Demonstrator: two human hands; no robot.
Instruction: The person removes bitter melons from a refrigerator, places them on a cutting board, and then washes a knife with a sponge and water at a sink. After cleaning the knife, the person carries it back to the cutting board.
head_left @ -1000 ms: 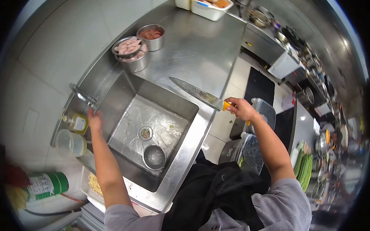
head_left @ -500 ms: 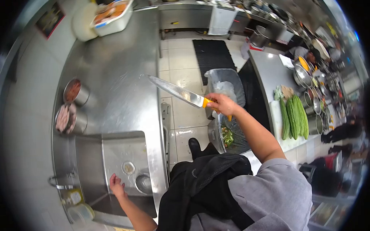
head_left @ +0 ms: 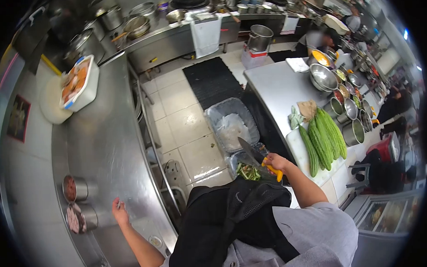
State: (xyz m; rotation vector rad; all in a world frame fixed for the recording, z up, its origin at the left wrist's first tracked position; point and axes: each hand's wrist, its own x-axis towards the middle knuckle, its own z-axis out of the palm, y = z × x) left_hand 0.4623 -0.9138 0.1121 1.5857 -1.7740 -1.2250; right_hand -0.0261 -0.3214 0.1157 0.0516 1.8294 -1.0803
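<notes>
My right hand (head_left: 276, 164) is wrapped round the yellow handle of a large kitchen knife (head_left: 252, 151). The blade points up and left, over the edge of the lined bins. Long ridged green gourds (head_left: 325, 136) lie to its right, on a white cutting board (head_left: 296, 147). My left hand (head_left: 120, 213) hangs above the steel counter with loosely bent fingers apart, and I see nothing held in it. Left of it stand a metal pot of reddish-brown food (head_left: 70, 189) and a metal pot of pale pink pieces (head_left: 74, 219).
Two lined bins stand on the tiled floor: one with white plastic (head_left: 233, 128), one with green scraps (head_left: 248, 172). A white tub of orange pieces (head_left: 82, 84) sits at the far counter end. Metal bowls (head_left: 323, 77) crowd the right counter. A co-worker (head_left: 316, 38) is beyond it.
My view has turned toward the right counter. The knife has swung from over the floor beside the steel counter to the bins, still in my right hand. My left hand has left the sink area.
</notes>
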